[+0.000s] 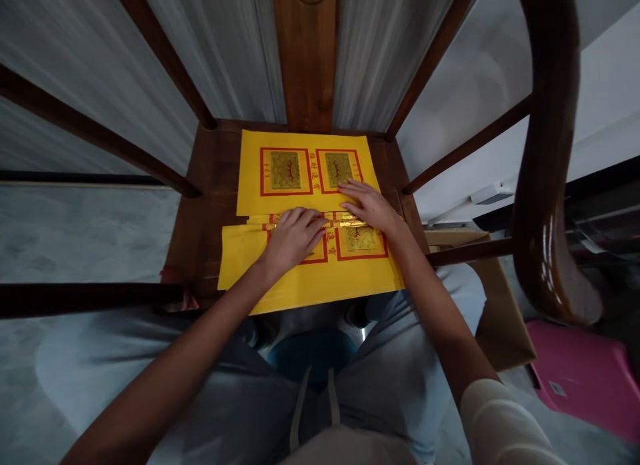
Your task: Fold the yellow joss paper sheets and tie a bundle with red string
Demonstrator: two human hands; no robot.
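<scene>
On the wooden chair seat lie yellow sheets of joss paper with red borders, red characters and gold squares. The back sheet (pixel 305 140) is flat; the front sheet (pixel 310 285) reaches over the seat's near edge. Between them runs a narrow folded strip of joss paper (pixel 345 220) with shiny gold parts. My left hand (pixel 295 238) has its fingers curled over the strip's middle, the thumb mostly hidden. To its right, my right hand (pixel 371 206) rests with fingers spread over the back sheet's lower right corner, its palm side by the strip's right end.
The chair's slatted back (pixel 310 65) rises behind the seat (pixel 200 232), and a curved armrest (pixel 547 152) stands at right. On the floor at right are a cardboard box (pixel 500 318) and a pink plastic object (pixel 585 378). A dark teal round item (pixel 313 352) sits below, between the knees.
</scene>
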